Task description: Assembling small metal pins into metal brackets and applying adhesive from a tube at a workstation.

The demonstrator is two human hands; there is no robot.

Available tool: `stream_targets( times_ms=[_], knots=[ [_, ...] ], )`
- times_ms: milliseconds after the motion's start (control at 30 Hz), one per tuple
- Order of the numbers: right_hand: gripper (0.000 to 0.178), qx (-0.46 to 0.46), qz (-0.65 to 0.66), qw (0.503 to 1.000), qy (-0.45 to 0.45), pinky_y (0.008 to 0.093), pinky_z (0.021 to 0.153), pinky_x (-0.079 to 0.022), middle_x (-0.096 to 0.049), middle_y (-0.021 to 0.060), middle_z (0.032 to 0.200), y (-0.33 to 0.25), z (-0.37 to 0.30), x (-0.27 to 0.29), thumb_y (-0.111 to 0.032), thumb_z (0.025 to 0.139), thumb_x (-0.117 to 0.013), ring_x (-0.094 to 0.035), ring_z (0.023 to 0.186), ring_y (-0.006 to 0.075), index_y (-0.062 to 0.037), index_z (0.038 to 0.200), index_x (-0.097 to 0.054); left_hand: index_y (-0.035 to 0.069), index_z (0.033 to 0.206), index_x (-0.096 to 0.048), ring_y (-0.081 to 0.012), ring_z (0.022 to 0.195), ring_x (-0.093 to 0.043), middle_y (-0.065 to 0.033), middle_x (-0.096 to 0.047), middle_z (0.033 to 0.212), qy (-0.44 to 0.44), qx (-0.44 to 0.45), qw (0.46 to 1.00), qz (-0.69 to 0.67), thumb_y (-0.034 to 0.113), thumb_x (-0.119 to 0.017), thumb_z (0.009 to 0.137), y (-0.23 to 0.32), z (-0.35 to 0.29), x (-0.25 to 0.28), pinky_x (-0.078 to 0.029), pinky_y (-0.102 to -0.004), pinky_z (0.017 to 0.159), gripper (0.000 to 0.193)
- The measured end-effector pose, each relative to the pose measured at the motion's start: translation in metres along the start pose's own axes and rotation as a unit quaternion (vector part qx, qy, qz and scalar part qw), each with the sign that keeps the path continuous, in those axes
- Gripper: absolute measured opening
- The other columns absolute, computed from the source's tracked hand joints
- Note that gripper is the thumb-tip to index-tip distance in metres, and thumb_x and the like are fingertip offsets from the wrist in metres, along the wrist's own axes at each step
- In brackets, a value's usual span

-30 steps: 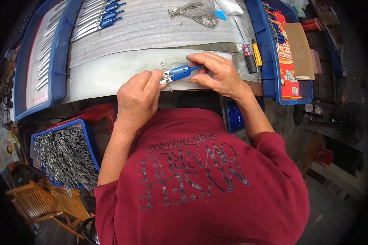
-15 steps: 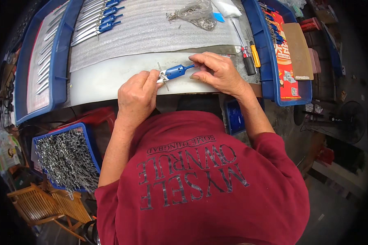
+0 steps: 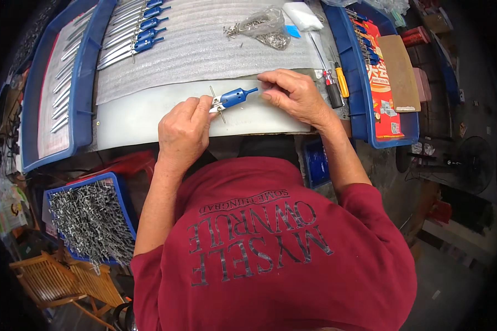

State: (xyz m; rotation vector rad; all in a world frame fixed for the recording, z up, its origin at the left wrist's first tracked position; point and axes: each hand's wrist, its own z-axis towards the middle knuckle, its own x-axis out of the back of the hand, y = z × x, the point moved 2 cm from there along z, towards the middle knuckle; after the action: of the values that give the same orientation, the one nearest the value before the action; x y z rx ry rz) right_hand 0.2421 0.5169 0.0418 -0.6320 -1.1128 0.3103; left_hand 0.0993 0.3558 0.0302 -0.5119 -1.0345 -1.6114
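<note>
My left hand [image 3: 183, 124] is closed around the silver end of a blue cylindrical metal fitting [image 3: 234, 98]. This fitting has small holes in its side and a narrow stem pointing right. A thin silver rod [image 3: 222, 117] crosses its silver part beside my fingers. My right hand [image 3: 295, 95] is open at the stem's tip, thumb and index finger apart, with nothing seen between them. Both hands are over a white board [image 3: 132, 121] at the table's near edge. How far the silver part runs inside my left hand is hidden.
Several similar blue-ended silver pieces [image 3: 143, 44] lie at the upper left. Blue trays [image 3: 82, 118] flank the work surface. A bag of small metal parts [image 3: 273, 34] sits at the back, and two screwdrivers [image 3: 342, 83] lie right. A crate of metal parts [image 3: 91, 218] stands lower left.
The fitting, still in my left hand, sits slightly further left in the picture. My right thumb and fingertips have come a little closer together beside the stem.
</note>
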Motion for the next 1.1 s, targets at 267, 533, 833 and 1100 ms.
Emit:
stream_targets(
  times_ms=[267,533,833,1100],
  knots=[
    [0.017,-0.047,-0.048,0.996,0.059,0.0280,0.063,-0.045,-0.060,0.0129,0.079,0.023,0.033,0.005,-0.012,0.076,-0.057,-0.058,0.069,0.0231,-0.0006,0.088,-0.059,0.004,0.088,-0.052,-0.0221,0.057,-0.050,-0.0071,-0.047,0.066,0.017,0.002,1.000,-0.001,0.008,-0.061,0.067,-0.006,0.002,-0.003,-0.040,-0.0322,0.049,0.024],
    [0.015,-0.026,-0.146,0.988,0.049,0.0353,0.061,-0.044,-0.058,0.0146,0.071,0.044,0.067,-0.014,-0.016,0.074,-0.057,-0.057,0.068,0.0290,-0.0019,0.077,-0.059,0.004,0.087,-0.053,-0.0223,0.057,-0.050,-0.0070,-0.047,0.065,0.025,0.010,1.000,-0.007,0.008,-0.062,0.066,-0.006,0.003,-0.003,-0.040,-0.0325,0.049,0.023],
    [0.013,-0.034,-0.257,0.966,-0.004,0.0393,0.060,-0.044,-0.058,0.0148,0.069,0.048,0.084,-0.026,-0.014,0.073,-0.054,-0.056,0.066,0.0316,-0.0018,0.071,-0.058,0.004,0.086,-0.053,-0.0219,0.056,-0.049,-0.0069,-0.047,0.065,0.021,0.017,1.000,-0.011,0.008,-0.062,0.066,-0.006,0.004,-0.003,-0.040,-0.0322,0.049,0.022],
    [0.014,-0.030,-0.305,0.952,-0.004,0.0415,0.058,-0.044,-0.057,0.0152,0.067,0.048,0.084,-0.030,-0.014,0.073,-0.050,-0.055,0.065,0.0328,-0.0015,0.068,-0.055,0.004,0.086,-0.053,-0.0211,0.055,-0.049,-0.0066,-0.046,0.064,0.021,0.017,1.000,-0.007,0.010,-0.061,0.067,-0.007,0.004,-0.004,-0.039,-0.0318,0.048,0.021]
  ],
)
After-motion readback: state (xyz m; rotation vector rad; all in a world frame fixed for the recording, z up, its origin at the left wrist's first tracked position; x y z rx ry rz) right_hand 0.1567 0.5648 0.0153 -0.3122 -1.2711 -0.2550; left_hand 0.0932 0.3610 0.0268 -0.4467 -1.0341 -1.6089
